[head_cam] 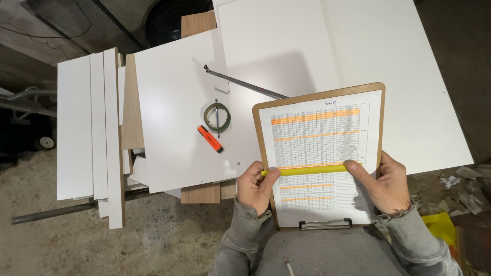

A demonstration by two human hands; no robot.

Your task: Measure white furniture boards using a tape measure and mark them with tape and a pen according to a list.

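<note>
**Two hands held a yellow stick on a clipboard**

The left hand [255, 186] pinched one end of the yellow stick [311, 170]. The right hand [384, 185] pressed the other end. The stick lay flat across the paper on the clipboard [319, 153]. An orange marker [210, 139] and a tape roll [217, 116] lay on the white board [174, 102] nearby.

From the clipboard [319, 153], the way toward 1 o'clock runs over a bare white board [388, 76]. Toward 10 o'clock a tape roll [217, 116], an orange marker [210, 139] and a tape measure blade [245, 83] lie in the path.
</note>
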